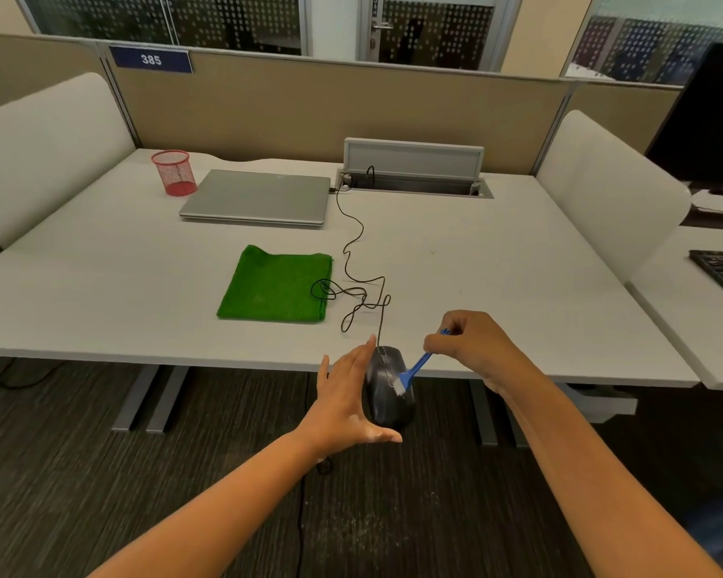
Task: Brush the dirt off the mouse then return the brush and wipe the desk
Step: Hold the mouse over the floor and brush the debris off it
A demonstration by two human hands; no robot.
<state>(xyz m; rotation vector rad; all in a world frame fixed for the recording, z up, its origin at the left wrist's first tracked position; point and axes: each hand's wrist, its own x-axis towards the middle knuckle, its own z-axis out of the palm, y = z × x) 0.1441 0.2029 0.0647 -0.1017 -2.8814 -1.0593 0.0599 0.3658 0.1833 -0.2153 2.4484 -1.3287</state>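
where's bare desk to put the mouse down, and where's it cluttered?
Bare: the desk right of the mouse cable, out to the right divider, and the left strip below the red mesh cup, left of the green cloth. Crowded: the centre, where cable loops lie on the cloth's right edge, and the back with the laptop.
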